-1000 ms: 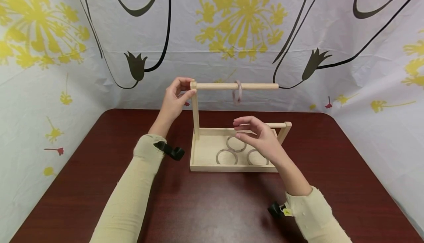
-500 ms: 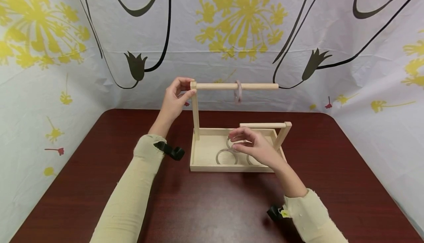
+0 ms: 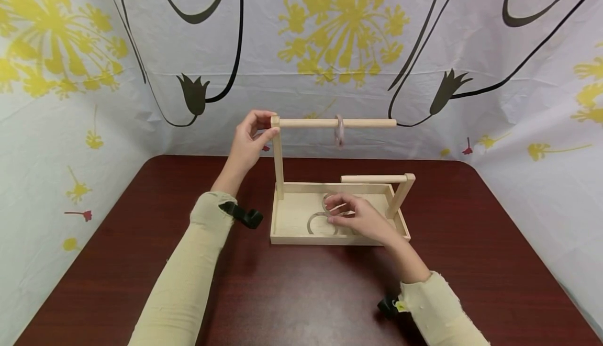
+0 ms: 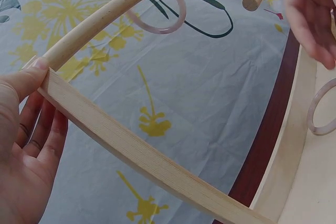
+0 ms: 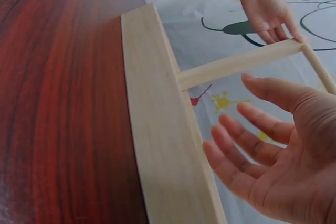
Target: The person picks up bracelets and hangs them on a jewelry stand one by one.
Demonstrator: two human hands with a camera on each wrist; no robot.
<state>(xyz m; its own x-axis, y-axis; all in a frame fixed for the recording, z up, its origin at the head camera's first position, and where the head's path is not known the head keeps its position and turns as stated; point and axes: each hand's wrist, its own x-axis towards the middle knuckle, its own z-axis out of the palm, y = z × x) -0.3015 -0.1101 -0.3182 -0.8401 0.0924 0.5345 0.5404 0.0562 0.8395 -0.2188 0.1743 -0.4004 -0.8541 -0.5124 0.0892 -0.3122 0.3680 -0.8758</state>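
Observation:
My left hand (image 3: 246,141) pinches the top corner of a wooden rack's tall post (image 3: 278,163), thumb in front and fingers behind. From that corner runs an upper rod (image 3: 367,123), with one pale mauve bangle (image 3: 341,139) hanging around it. My right hand (image 3: 361,219) hovers over the rack's tray (image 3: 292,240), fingers loosely bent and nothing between them, as the right wrist view also shows. Below it lie bangles: one at the front left (image 3: 309,225), another behind it (image 3: 324,200) partly covered by the fingers. The right part of the tray floor is hidden by this hand.
A shorter rod (image 3: 372,178) on a low post (image 3: 400,197) stands at the tray's right end. The rack sits on a dark red wooden table (image 3: 301,288). Behind hangs a white cloth (image 3: 264,47) with yellow and dark plant prints.
My right hand has come down from near the short rod to low over the tray, moving slightly left. The hanging bangle's swing has settled. The left hand stays put.

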